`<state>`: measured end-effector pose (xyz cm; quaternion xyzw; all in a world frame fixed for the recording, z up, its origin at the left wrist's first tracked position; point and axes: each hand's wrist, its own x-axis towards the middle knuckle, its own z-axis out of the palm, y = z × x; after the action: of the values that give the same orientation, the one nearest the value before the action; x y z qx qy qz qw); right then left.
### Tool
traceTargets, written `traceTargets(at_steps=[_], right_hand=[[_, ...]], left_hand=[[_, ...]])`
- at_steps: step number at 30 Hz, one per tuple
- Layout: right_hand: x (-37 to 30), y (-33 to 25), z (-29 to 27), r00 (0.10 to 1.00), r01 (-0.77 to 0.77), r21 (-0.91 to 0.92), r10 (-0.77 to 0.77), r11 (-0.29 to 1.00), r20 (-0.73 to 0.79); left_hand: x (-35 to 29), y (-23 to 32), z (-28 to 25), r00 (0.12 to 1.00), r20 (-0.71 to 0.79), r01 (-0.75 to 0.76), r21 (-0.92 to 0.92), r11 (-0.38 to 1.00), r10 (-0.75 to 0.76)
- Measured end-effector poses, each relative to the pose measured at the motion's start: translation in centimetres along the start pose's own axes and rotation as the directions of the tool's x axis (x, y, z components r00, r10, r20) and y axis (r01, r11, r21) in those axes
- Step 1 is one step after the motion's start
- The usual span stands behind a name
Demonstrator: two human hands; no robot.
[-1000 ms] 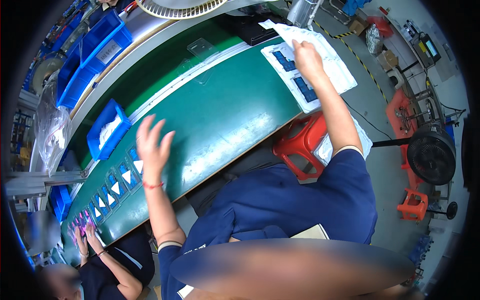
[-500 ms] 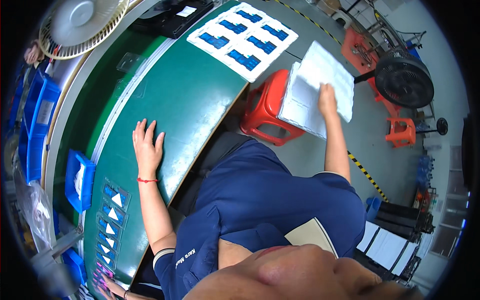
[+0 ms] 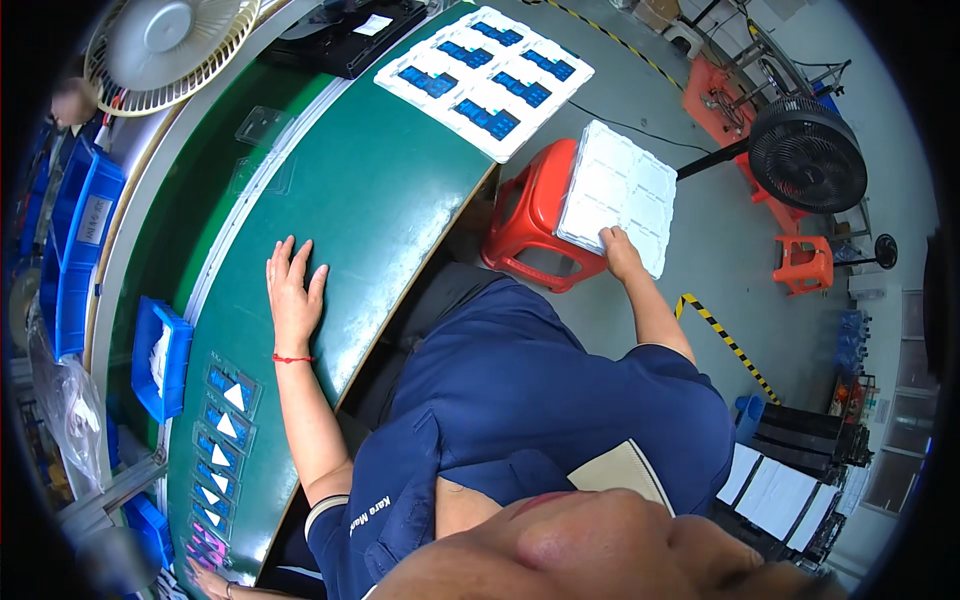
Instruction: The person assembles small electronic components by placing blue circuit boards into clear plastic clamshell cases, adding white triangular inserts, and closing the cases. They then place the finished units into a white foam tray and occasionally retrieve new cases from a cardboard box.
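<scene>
Step in hand, as judged: setting the white tray [image 3: 618, 190], at 2 o'clock, onto the red stool [image 3: 535, 215]. Right hand [image 3: 622, 252]: fingers closed on the tray's 6 o'clock edge. Left hand [image 3: 294, 292], at 9 o'clock: fingers spread on the bench [image 3: 360, 200], grasping nothing. Next move calls for squaring the tray, then release. Loaded tray [image 3: 476, 82] lies at 12 o'clock.

white lettering [image 3: 370, 515] on navy shirt [image 3: 560, 390]; small dark-printed white label [image 3: 93, 220] on blue bin [image 3: 74, 290].
</scene>
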<state>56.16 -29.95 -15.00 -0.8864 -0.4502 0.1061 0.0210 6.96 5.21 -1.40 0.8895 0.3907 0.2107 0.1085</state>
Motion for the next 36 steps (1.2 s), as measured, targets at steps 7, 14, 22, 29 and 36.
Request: traceTargets(at_steps=[7, 14, 22, 29, 36], right_hand=[[0.6, -0.1, -2.2, 0.994, 0.018, 0.001, -0.018, 1.0, 0.112], [3.2, 0.9, -2.4, 0.964, 0.039, -0.005, -0.037, 0.999, 0.264], [10.4, -17.8, -17.1, 0.867, 0.18, 0.058, -0.131, 0.982, -0.481], [17.9, -47.1, -16.3, 0.458, 0.879, 0.134, -0.73, 0.458, -0.507], [25.5, -60.4, -14.7, 0.827, 0.559, 0.069, -0.549, 0.827, -0.119]], left_hand=[[-0.1, 0.0, -0.3, 1.0, 0.005, 0.014, -0.028, 1.0, -0.014], [-0.4, -0.4, -0.2, 0.999, -0.034, -0.001, -0.032, 0.999, 0.0], [-0.4, -0.4, 0.2, 0.996, -0.085, 0.011, -0.074, 0.997, -0.017], [-1.1, -1.3, 0.5, 1.0, -0.009, 0.012, -0.106, 0.994, -0.013], [-1.3, -1.1, -0.3, 0.998, 0.053, 0.021, -0.121, 0.992, -0.015]])
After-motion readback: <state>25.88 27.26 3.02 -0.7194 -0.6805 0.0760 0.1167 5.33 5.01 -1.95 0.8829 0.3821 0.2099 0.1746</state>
